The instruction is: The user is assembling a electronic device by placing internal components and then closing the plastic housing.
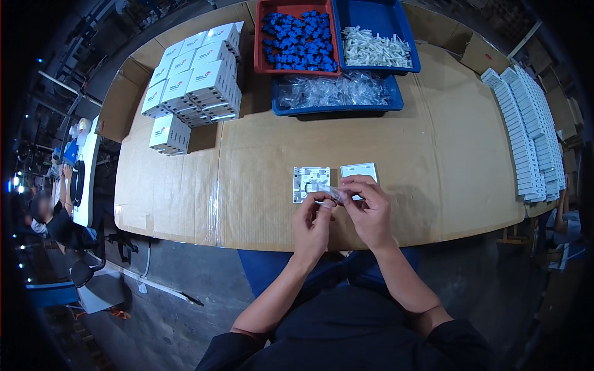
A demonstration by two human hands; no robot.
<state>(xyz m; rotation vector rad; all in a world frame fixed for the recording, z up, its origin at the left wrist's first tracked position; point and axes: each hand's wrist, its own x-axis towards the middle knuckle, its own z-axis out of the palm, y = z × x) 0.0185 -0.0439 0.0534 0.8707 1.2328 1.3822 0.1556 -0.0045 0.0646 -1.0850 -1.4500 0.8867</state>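
Observation:
Both of my hands are together near the table's front edge, pinching a small clear plastic bag (335,193) between their fingertips. My left hand (312,227) holds its near left side, and my right hand (370,214) grips it from the right. What is inside the bag, if anything, is too small to make out. Just beyond my left fingers lies a square piece with a white and grey patchwork pattern (301,175), partly covered by the bag. A flat white square box or card (366,169) lies behind my right hand, which hides its near part.
Behind stand a red tray (298,72) of blue parts, a blue tray (371,11) of white pieces and a blue tray (337,111) of clear bags. White boxes (197,80) are stacked left, slim white boxes (526,136) right. A person (59,219) sits far left.

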